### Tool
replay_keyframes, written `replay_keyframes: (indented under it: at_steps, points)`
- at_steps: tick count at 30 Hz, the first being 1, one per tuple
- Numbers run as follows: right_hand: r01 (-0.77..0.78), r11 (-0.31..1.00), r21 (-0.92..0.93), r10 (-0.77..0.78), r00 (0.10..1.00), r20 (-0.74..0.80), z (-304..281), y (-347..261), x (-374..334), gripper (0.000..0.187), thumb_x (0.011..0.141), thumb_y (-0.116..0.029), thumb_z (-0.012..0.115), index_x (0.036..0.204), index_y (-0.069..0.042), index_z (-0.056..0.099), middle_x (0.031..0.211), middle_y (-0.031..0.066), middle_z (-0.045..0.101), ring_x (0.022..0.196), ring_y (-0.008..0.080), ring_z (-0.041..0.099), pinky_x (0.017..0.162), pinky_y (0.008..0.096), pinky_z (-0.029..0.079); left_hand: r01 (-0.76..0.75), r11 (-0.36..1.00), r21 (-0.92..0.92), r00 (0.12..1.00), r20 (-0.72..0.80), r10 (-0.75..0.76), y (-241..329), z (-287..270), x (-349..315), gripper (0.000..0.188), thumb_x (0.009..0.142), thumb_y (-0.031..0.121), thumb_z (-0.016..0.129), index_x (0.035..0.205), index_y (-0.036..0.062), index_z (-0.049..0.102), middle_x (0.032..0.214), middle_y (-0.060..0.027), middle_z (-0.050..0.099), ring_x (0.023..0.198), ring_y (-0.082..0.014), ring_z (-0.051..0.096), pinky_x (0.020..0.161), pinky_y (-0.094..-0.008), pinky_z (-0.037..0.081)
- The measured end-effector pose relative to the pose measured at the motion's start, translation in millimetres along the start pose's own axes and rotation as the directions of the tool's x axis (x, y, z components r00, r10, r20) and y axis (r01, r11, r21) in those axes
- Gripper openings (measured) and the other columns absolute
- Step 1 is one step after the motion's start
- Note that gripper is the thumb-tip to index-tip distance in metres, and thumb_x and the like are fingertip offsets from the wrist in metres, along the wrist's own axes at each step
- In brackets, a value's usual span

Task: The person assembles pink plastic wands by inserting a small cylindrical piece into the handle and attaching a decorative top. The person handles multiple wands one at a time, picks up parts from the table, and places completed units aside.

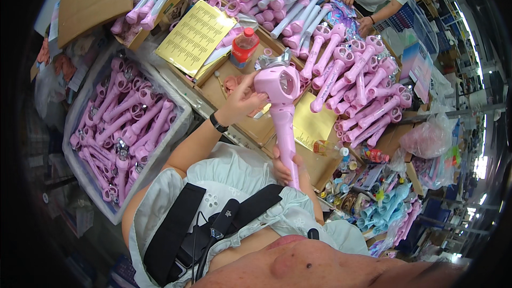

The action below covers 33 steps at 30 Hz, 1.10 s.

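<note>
Pink plastic wand [282, 120] with a boxy, windowed head [270, 85] spans the hands, its long axis running forward from the right hand [280, 169], curled round its handle [285, 141], to the half-open left hand [246, 99], fingers against the head

The left forearm [200, 141] is extended forward and to the right, bare to the hand, while the left hand [246, 98] is raised, its fingers partly hidden. The right hand [285, 166] is held lower, nearer the chest, fingers curled in a grip; the right forearm [309, 189] is largely hidden.
</note>
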State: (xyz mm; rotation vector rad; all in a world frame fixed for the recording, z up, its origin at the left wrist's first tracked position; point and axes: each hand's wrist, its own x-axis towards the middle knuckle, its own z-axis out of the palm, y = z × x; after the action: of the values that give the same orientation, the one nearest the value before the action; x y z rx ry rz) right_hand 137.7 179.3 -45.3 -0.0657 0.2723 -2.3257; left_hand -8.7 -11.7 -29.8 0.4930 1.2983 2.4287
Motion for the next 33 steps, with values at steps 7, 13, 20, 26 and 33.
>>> replay_keyframes:
  at_steps: [7,13,20,26,33]
  points:
    - [-0.563,0.043,-0.825,-0.704,0.569,-0.425,29,-14,20,0.049,0.077,-0.03,0.063,0.113,-0.002,0.047,0.079,0.0158,0.061,0.067,0.0292,0.061,0.064,0.0365,0.048,0.036,0.999,0.027,0.935,-0.354,-0.024,-3,-12,-2,0.051,0.087,0.007,0.054,0.133,0.0052,0.031,0.13,-0.0099,0.041,0.118,-0.0191,0.045,0.096,-0.0331,0.04]
    - [-0.686,-0.201,-0.699,-0.691,0.605,-0.395,26,7,26,0.054,0.076,-0.031,0.064,0.12,-0.006,0.043,0.087,0.0238,0.062,0.078,0.0401,0.061,0.07,0.0453,0.048,0.03,0.93,0.366,0.94,-0.327,0.098,-31,-8,6,0.058,0.08,0.015,0.068,0.123,-0.0026,0.033,0.116,-0.0137,0.048,0.106,-0.0173,0.05,0.089,-0.0287,0.043]
    - [-0.677,-0.177,-0.714,-0.635,0.633,-0.443,24,3,21,0.066,0.076,-0.035,0.065,0.126,-0.002,0.037,0.094,0.028,0.06,0.085,0.0436,0.06,0.072,0.0473,0.047,-0.075,0.985,0.157,0.948,-0.295,0.119,-39,-10,2,0.053,0.081,0.009,0.066,0.121,-0.0042,0.034,0.11,-0.0124,0.05,0.102,-0.0152,0.051,0.085,-0.027,0.045]
    - [-0.638,-0.188,-0.747,-0.632,0.661,-0.405,21,3,21,0.062,0.077,-0.033,0.064,0.125,-0.004,0.037,0.089,0.0269,0.061,0.08,0.0433,0.06,0.07,0.0483,0.047,-0.053,0.977,0.205,0.953,-0.284,0.111,-34,-13,1,0.054,0.081,0.008,0.066,0.121,-0.0053,0.034,0.112,-0.0131,0.049,0.103,-0.0153,0.051,0.086,-0.0275,0.045]
    - [-0.534,0.031,-0.845,-0.591,0.672,-0.446,27,-7,20,0.064,0.075,-0.032,0.066,0.127,-0.004,0.04,0.101,0.0247,0.06,0.091,0.0353,0.061,0.078,0.0408,0.047,-0.166,0.982,0.094,0.923,-0.334,0.188,-37,-6,2,0.062,0.083,0.025,0.066,0.128,0.0016,0.03,0.122,-0.0134,0.046,0.114,-0.0208,0.047,0.098,-0.035,0.038]
